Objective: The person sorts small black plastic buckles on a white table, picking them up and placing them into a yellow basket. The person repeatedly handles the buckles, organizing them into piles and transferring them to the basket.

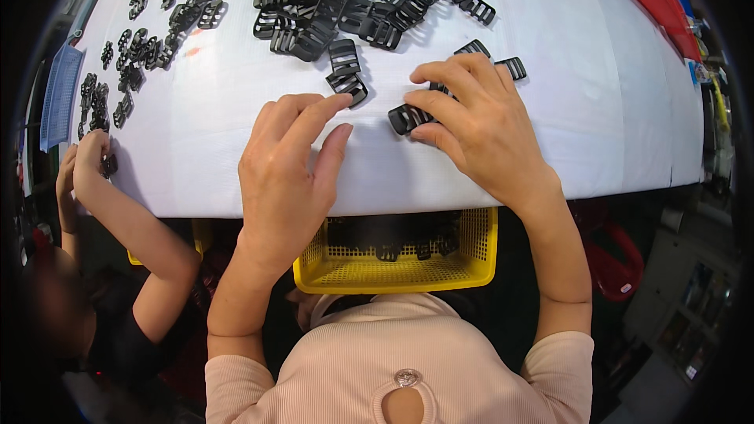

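Head view: near the white bench's [550, 110] front edge, the left hand [287, 165] lies loosely open, forefinger touching a black buckle [348, 85]. The right hand [479, 122] pinches another buckle [410, 118] (thumb and forefinger). A yellow basket [397, 271] sits below the edge.

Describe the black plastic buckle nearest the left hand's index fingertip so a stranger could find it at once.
Start at the white table. Below the big heap of black buckles, two lie apart in a short column. It is the lower buckle, just beyond the left hand, not the one under the right hand.
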`<state>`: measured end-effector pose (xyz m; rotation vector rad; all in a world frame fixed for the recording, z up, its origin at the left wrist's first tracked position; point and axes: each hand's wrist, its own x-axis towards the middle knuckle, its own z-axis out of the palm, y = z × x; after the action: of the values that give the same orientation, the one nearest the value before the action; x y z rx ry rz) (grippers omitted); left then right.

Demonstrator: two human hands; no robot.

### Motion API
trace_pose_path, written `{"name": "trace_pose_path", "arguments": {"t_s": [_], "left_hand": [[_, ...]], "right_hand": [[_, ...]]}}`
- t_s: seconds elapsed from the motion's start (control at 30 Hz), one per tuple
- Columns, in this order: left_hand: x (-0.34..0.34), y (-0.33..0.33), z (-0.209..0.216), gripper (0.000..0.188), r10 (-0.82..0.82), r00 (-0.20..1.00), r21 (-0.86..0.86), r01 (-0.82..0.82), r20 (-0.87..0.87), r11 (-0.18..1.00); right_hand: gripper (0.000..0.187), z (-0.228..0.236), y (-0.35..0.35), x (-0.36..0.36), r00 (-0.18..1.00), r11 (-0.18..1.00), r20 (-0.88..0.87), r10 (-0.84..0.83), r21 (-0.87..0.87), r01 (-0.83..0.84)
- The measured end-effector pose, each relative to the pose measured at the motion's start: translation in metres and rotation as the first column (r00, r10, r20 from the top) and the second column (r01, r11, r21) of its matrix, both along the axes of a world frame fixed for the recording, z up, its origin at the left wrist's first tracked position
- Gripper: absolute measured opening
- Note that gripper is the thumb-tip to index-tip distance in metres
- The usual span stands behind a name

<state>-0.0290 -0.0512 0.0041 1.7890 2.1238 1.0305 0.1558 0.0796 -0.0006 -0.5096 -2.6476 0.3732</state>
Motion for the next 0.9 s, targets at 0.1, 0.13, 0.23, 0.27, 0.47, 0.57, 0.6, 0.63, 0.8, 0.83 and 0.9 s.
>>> {"name": "trace_pose_path", "arguments": {"t_s": [0.1, 0.13, 0.23, 0.27, 0.47, 0.57, 0.6, 0.63, 0.8, 0.83, 0.9], "left_hand": [[-0.002, -0.003, -0.005, 0.028, 0.023, 0.999, 0.022, -0.024, 0.026, 0.999], [-0.004, -0.003, -0.005, 0.028, 0.023, 0.999, 0.03, -0.024, 0.03, 0.999], [-0.006, -0.002, -0.004, 0.028, 0.022, 0.999, 0.036, -0.023, 0.044, 0.999], [-0.007, -0.001, -0.004, 0.028, 0.023, 0.999, 0.042, -0.025, 0.041, 0.999], [-0.012, 0.034, 0.001, 0.022, -0.031, 0.998, 0.139, 0.038, -0.053, 0.99], [-0.019, 0.079, 0.006, 0.02, -0.081, 0.987, 0.157, 0.102, -0.138, 0.982], [-0.021, 0.094, 0.003, 0.019, -0.083, 0.981, 0.146, 0.109, -0.173, 0.983], [-0.023, 0.108, 0.002, 0.019, -0.092, 0.976, 0.14, 0.121, -0.199, 0.983], [-0.027, 0.176, -0.014, 0.024, -0.258, 0.921, 0.081, 0.293, -0.293, 0.953], [-0.029, 0.186, -0.019, 0.025, -0.3, 0.898, 0.112, 0.35, -0.322, 0.93], [-0.028, 0.201, -0.023, 0.032, -0.397, 0.872, -0.002, 0.414, -0.287, 0.91]], "right_hand": [[0.028, 0.003, 0.007, 0.015, 0.985, 0.987, -0.072, -0.158, 0.022, 0.16], [0.028, 0.005, 0.014, 0.028, 0.966, 0.967, -0.068, -0.25, 0.041, 0.253], [0.026, 0.004, 0.035, 0.085, 0.878, 0.881, 0.069, -0.473, 0.012, 0.473], [0.026, 0.002, 0.04, 0.093, 0.842, 0.849, 0.135, -0.522, -0.007, 0.528], [0.035, -0.001, 0.073, 0.049, 0.917, 0.92, -0.093, -0.388, -0.096, 0.38], [0.037, -0.014, 0.101, 0.02, 0.905, 0.904, -0.038, -0.423, -0.081, 0.419], [0.037, -0.015, 0.103, 0.015, 0.902, 0.898, 0.019, -0.432, -0.079, 0.432], [0.036, -0.013, 0.104, 0.013, 0.891, 0.89, 0.082, -0.446, -0.069, 0.451], [0.03, -0.006, 0.103, 0.071, 0.82, 0.801, 0.029, -0.572, -0.198, 0.566], [0.03, -0.004, 0.096, 0.08, 0.826, 0.787, 0.023, -0.563, -0.291, 0.544], [0.03, 0.005, 0.077, 0.095, 0.833, 0.736, 0.007, -0.553, -0.464, 0.493]]}}
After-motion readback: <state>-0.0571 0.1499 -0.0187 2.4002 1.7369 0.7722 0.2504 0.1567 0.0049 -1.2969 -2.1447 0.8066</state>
